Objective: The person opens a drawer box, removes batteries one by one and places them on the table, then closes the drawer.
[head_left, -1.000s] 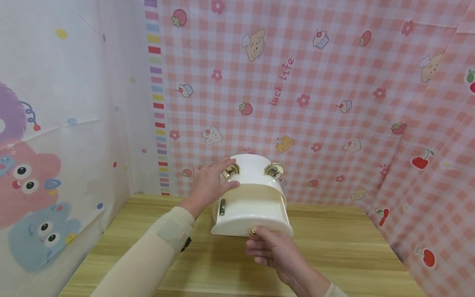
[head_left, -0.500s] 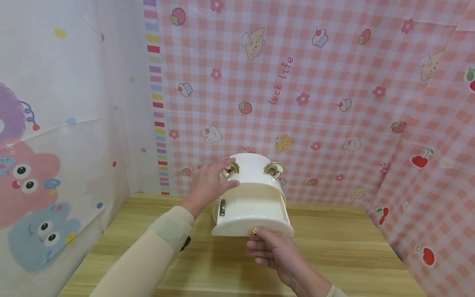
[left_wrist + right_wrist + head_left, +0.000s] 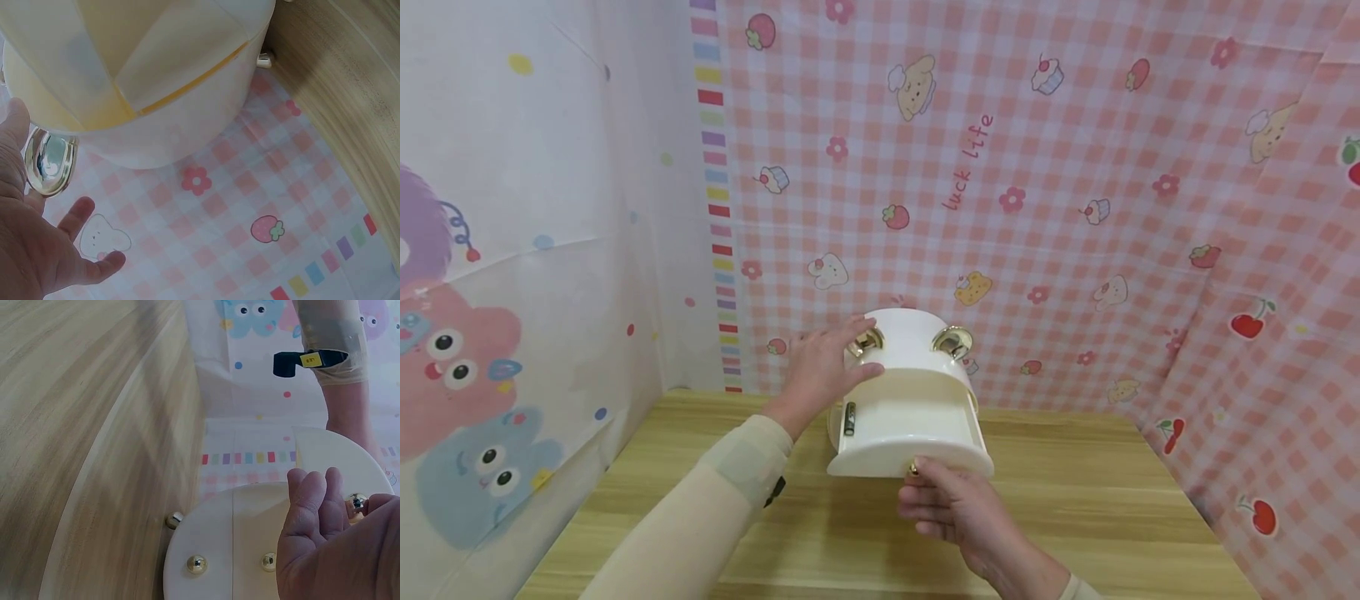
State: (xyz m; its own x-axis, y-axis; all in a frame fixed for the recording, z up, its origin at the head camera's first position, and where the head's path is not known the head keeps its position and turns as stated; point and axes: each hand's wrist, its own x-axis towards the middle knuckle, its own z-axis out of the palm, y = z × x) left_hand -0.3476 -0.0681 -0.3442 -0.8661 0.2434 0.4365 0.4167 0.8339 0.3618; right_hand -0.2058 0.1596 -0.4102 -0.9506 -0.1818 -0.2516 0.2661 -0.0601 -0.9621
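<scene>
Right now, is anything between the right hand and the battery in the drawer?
Yes: the curved front of the drawer stands between the right hand, pinching its gold knob, and the battery. Nothing visible covers the battery.

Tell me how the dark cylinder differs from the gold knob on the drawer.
The dark cylinder is elongated; the gold knob is rounded. The cylinder lies inside the white drawer, untouched; the knob sits on its front, pinched by the right hand. Both look small.

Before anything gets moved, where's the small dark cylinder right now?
In the head view, the small dark cylinder lies inside the open white drawer, along its left side, below the left hand in the image.
</scene>
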